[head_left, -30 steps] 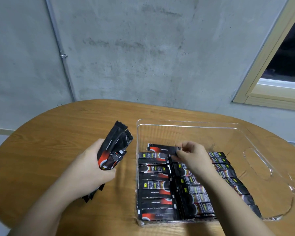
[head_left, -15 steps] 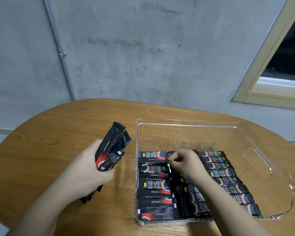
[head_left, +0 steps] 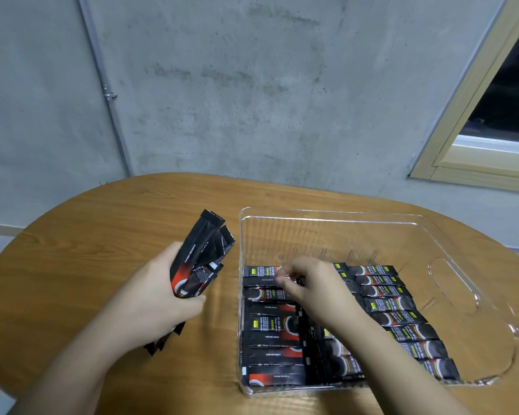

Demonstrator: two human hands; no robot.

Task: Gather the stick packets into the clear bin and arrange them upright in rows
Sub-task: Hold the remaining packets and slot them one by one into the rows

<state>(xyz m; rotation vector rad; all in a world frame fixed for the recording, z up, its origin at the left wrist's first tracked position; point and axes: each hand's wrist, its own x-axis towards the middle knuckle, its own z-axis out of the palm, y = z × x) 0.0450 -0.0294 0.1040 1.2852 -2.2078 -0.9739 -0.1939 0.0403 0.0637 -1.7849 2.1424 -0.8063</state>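
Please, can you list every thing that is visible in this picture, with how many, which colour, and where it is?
table: one, brown wood, rounded, under everything.
clear bin: one, transparent, with a cut-out handle, on the right half of the table.
packets in the bin: many, count unclear, black with red and white print, in rows filling the near part of the bin.
bundle of packets: several, black and red, held above the table left of the bin.
wall: one, grey concrete, behind the table.
pipe: one, grey, running down the wall at left.
window frame: one, pale wood, upper right.
left hand: grips the bundle.
right hand: inside the bin, fingertips at the far packets.
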